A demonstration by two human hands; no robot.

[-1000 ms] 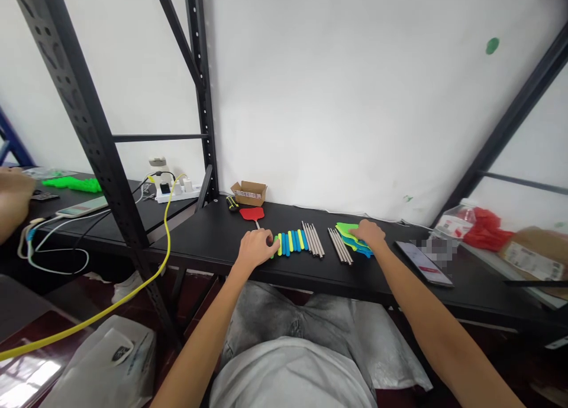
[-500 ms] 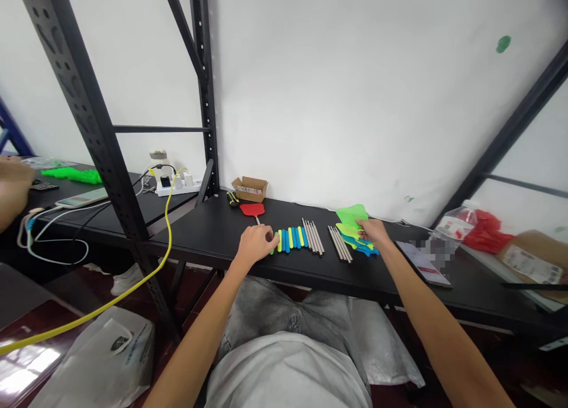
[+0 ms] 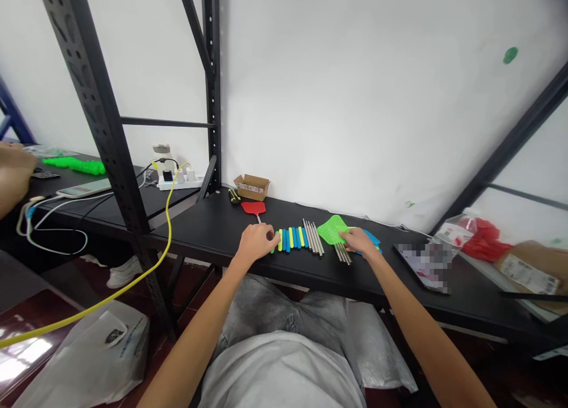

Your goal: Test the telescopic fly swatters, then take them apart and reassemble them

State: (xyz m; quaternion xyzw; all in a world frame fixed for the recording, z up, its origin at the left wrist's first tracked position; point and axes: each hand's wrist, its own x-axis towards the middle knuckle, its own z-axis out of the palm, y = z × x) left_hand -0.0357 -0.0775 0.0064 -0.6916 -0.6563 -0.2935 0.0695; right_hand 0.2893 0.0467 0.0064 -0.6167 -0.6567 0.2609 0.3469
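Note:
My right hand (image 3: 357, 242) pinches a bright green fly swatter head (image 3: 332, 229) by its edge, holding it above a bundle of thin metal rods (image 3: 343, 254). Behind that hand lie blue fly swatter heads (image 3: 371, 237) in a pile, partly covered. My left hand (image 3: 256, 240) rests with curled fingers at the left end of a row of blue and yellow handles (image 3: 291, 239); a green handle shows by its thumb. What its fingers hold, if anything, is hidden. A red fly swatter (image 3: 254, 208) lies behind it, its shaft running towards the hand. More metal rods (image 3: 313, 237) lie right of the handles.
A small open cardboard box (image 3: 252, 187) and a black-and-yellow tool (image 3: 234, 196) sit at the back left. On the right are a phone (image 3: 421, 267), a red plastic bag (image 3: 481, 242) and a carton (image 3: 532, 269). A yellow cable (image 3: 168, 230) hangs by the left rack post (image 3: 102, 124).
My right hand has drawn the green fly swatter head left and nearer, off the pile and over the right bundle of rods. My left hand has stayed by the handles.

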